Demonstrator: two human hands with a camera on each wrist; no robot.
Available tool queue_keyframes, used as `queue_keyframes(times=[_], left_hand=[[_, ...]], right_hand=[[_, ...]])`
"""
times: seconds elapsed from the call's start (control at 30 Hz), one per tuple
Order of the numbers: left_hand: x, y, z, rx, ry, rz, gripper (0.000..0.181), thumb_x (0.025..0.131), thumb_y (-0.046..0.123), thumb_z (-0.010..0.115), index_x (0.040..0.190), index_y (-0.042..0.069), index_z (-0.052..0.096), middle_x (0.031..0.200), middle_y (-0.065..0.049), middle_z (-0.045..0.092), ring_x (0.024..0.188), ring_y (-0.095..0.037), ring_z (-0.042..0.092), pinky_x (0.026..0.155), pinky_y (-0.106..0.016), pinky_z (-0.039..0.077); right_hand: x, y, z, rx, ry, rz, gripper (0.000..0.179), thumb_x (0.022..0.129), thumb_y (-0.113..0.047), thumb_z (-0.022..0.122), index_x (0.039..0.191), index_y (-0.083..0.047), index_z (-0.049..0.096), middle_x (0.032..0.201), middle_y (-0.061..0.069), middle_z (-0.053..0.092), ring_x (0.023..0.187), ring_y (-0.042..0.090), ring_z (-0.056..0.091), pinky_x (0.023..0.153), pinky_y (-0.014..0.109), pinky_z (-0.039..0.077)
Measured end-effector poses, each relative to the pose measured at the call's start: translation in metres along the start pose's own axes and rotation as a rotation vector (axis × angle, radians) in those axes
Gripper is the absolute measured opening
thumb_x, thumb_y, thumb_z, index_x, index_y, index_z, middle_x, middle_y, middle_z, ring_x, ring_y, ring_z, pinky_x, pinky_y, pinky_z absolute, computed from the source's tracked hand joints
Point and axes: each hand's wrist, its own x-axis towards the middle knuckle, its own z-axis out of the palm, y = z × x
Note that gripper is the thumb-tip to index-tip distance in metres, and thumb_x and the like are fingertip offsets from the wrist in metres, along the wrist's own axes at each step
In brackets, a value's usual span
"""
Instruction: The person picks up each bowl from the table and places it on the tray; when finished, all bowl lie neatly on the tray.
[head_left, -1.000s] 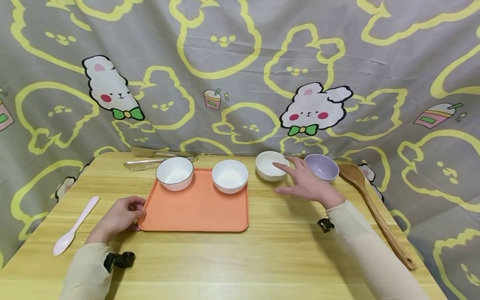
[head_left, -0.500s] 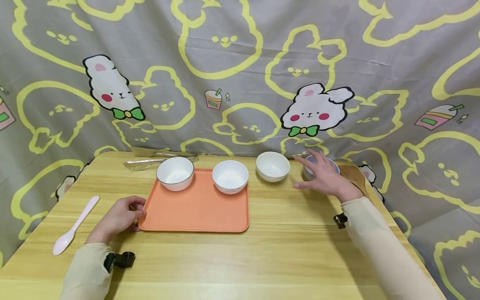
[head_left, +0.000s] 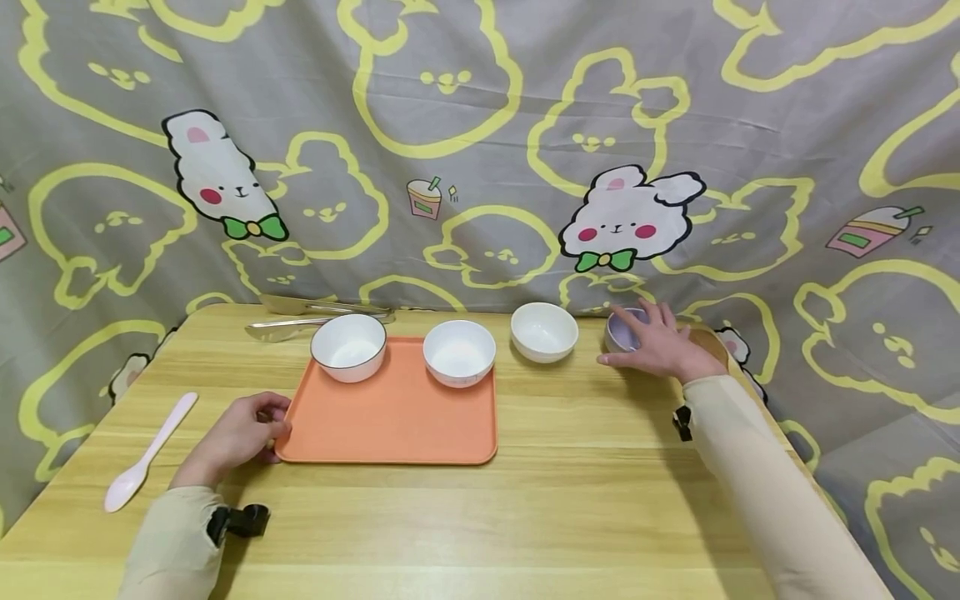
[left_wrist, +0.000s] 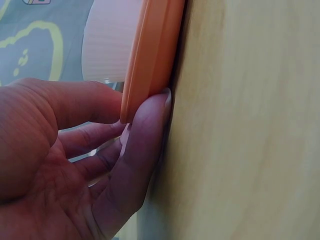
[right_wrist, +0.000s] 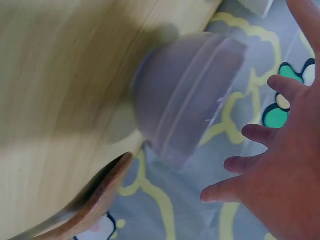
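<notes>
My left hand (head_left: 232, 429) pinches the left edge of an orange tray (head_left: 390, 425); in the left wrist view its thumb and a finger (left_wrist: 90, 105) lie on either side of the tray's rim (left_wrist: 152, 60). A white bowl with a dark rim (head_left: 348, 350) and another white bowl (head_left: 459, 357) stand at the tray's back edge. Over a purple bowl (head_left: 621, 332) at the back right, my right hand (head_left: 663, 346) spreads its fingers and hides part of it. Seen from the right wrist, these fingers are spread and apart from the purple bowl (right_wrist: 185, 90).
A third white bowl (head_left: 543, 333) stands between the tray and the purple bowl. A wooden spatula (right_wrist: 100, 202) lies beside the purple bowl, mostly hidden by my right arm in the head view. Metal tongs (head_left: 322, 321) lie at the back left, a pale pink spoon (head_left: 153, 450) at left.
My right hand has moved right, from over the edge of the third white bowl to over the purple bowl. The left hand and the tray have stayed in place.
</notes>
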Motion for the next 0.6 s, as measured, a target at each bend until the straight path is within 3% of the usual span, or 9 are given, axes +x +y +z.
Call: queue_keyframes(times=[0.33,0.5,0.6], left_hand=[[-0.002,0.001,-0.001,0.007,0.002,-0.002,0.039,0.089,-0.003,0.057,0.125,-0.015,0.047,0.098,-0.018,0.052,0.071,-0.024,0.058,0.055,-0.038,0.058],[-0.004,0.001,-0.002,0.013,-0.002,-0.009,0.038,0.09,-0.002,0.057,0.125,-0.015,0.048,0.097,-0.018,0.052,0.069,-0.024,0.058,0.054,-0.038,0.057],[-0.003,0.002,-0.002,0.013,0.003,0.002,0.037,0.091,-0.002,0.058,0.124,-0.015,0.048,0.096,-0.017,0.052,0.07,-0.024,0.058,0.054,-0.038,0.057]], right_hand=[[0.02,0.008,0.01,-0.002,-0.039,0.079,0.101,0.083,-0.07,0.059,0.158,-0.017,0.017,0.155,0.033,-0.005,0.134,0.063,-0.009,0.091,0.086,-0.001],[0.024,0.008,0.014,-0.014,-0.107,0.143,0.092,0.089,-0.058,0.058,0.158,-0.02,0.012,0.153,0.035,-0.009,0.134,0.062,-0.012,0.088,0.088,0.006],[0.025,0.007,0.012,-0.005,-0.108,0.151,0.086,0.091,-0.049,0.056,0.158,-0.019,0.012,0.153,0.036,-0.009,0.135,0.062,-0.011,0.089,0.087,0.014]])
